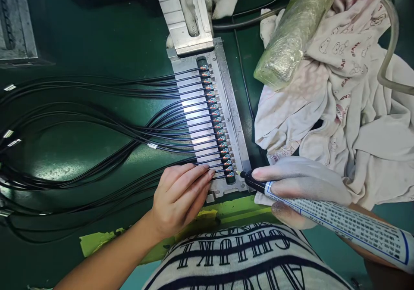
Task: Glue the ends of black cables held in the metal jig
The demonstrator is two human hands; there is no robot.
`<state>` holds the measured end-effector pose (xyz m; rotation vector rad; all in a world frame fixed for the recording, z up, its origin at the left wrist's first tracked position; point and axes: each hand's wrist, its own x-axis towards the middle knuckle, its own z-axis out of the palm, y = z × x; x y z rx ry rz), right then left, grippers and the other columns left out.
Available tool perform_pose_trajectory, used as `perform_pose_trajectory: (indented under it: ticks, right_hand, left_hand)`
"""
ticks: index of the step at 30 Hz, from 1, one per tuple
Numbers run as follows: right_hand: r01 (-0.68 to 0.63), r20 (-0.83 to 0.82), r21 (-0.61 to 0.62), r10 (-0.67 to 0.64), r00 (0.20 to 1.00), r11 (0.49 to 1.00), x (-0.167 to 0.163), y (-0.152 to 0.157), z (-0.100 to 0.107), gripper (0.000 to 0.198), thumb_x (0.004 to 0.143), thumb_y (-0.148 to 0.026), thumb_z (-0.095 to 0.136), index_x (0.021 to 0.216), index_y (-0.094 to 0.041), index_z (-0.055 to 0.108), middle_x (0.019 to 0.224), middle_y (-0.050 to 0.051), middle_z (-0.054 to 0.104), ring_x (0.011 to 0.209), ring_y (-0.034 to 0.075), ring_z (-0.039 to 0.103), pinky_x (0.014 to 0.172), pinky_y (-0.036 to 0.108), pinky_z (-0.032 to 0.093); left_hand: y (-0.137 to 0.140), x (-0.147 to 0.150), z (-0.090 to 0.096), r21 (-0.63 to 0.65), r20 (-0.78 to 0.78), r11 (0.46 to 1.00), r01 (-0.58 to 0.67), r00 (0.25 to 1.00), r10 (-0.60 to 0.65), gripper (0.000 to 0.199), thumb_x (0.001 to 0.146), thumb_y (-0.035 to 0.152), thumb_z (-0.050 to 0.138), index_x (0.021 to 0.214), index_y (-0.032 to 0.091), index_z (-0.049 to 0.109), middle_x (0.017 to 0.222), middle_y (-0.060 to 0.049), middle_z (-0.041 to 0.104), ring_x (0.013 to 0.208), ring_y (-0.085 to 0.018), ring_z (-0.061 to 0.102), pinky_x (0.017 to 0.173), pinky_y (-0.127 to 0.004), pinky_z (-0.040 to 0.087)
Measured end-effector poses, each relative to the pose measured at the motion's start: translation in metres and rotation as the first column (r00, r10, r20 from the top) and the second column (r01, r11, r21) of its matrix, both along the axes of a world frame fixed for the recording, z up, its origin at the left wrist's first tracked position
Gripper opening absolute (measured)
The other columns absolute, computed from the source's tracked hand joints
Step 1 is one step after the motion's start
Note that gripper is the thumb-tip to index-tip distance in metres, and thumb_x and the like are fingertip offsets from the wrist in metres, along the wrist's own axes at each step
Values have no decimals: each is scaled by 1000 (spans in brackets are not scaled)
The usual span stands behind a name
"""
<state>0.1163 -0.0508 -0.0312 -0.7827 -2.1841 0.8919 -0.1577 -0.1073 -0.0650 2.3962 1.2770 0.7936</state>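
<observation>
A flat metal fixture (202,124) lies on the green table, holding a row of black cables (190,120) side by side. Their stripped ends, with small coloured wires and connectors (216,113), line up over a slot. My left hand (183,193), bare, has its fingers pressed together on the cables at the fixture's near end; the thumb is mostly hidden. In a white glove, my right hand (300,182) grips a thick pen-like tube (343,223) with a printed white label and a black front end. Its thin tip is at the nearest connectors.
A raised slotted metal piece (186,16) adjoins the fixture's far end. Cable bundles (80,173) loop across the left. On the right are crumpled printed cloth (343,87), a plastic-wrapped roll (291,35) and a hose (390,44). Worn yellow-green tape (239,208) runs along the near edge.
</observation>
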Motion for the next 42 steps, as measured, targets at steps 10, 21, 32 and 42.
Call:
perform_pose_trajectory:
  ticks: [10, 21, 32, 42]
  right_hand:
    - [9, -18, -11, -9, 1000, 1000, 0, 1, 1, 12, 81, -19, 68, 91, -18, 62, 101, 11, 76, 80, 15, 74, 69, 26, 59]
    - [53, -10, -20, -53, 999, 998, 0, -4, -5, 23, 77, -15, 74, 97, -21, 63, 107, 8, 76, 85, 17, 74, 69, 26, 62]
    - [68, -43, -2, -68, 997, 998, -7, 1, 0, 10, 80, -16, 68, 90, -18, 64, 97, 12, 77, 79, 17, 75, 65, 26, 60]
    - [86, -31, 11, -86, 996, 996, -7, -1, -1, 10, 82, -18, 69, 90, -18, 63, 98, 10, 77, 81, 14, 74, 69, 24, 59]
  left_hand:
    - [1, 0, 0, 3, -4, 1000, 6, 1000, -5, 34, 84, 4, 67, 116, 13, 63, 105, -13, 71, 95, -23, 65, 77, -37, 55]
    - [1, 0, 1, -9, 7, 1000, -8, 1000, 8, 38, 83, 4, 66, 120, 16, 64, 105, -11, 72, 95, -22, 66, 78, -36, 55]
    - [1, 0, 1, 6, -1, 1000, 8, 1000, -8, 34, 83, 3, 67, 116, 14, 63, 105, -12, 71, 95, -23, 65, 77, -37, 55]
    - [0, 0, 0, 0, 14, 1000, 7, 1000, -7, 33, 82, 2, 67, 114, 11, 64, 105, -13, 71, 96, -23, 65, 79, -37, 54]
